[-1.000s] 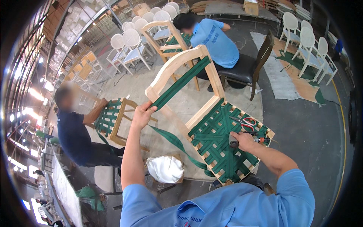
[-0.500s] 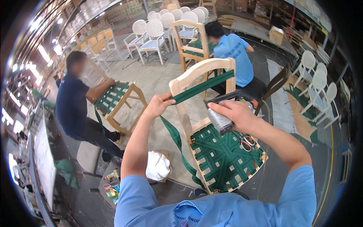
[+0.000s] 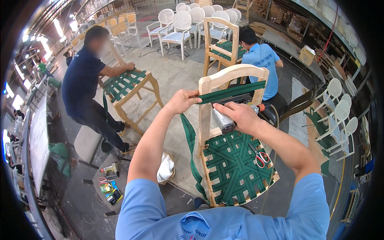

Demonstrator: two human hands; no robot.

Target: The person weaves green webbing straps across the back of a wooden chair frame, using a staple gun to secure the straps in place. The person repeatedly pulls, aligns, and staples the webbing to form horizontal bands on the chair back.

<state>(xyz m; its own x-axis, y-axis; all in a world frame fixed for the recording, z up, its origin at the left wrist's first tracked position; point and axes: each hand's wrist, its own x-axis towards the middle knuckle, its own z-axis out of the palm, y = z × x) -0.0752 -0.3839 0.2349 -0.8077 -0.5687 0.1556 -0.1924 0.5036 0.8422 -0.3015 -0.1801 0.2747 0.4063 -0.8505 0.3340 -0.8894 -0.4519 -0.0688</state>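
A pale wooden chair frame [image 3: 234, 73] stands before me, its seat covered with crossed green webbing [image 3: 236, 170]. Across its backrest runs a green strap [image 3: 234, 91]. My left hand [image 3: 183, 101] pinches that strap at the left post, and the loose tail [image 3: 189, 138] hangs down beside the chair. In my right hand [image 3: 241, 116] is a pneumatic staple gun [image 3: 225, 121], its nose close to the strap near the left post; whether they touch I cannot tell. Red-handled scissors [image 3: 262, 157] lie on the seat webbing.
A person in dark clothes [image 3: 86, 76] handles another webbed chair [image 3: 146, 86] at left. Beyond my chair, a person in blue [image 3: 264, 66] sits by a third chair [image 3: 207, 48]. A low stool [image 3: 106, 192] at lower left bears tools. White chairs [image 3: 176, 30] stand behind.
The staple gun has moved left and in toward the strap by the left post. My left hand keeps its pinch. The whole view has shifted, placing the chair farther right.
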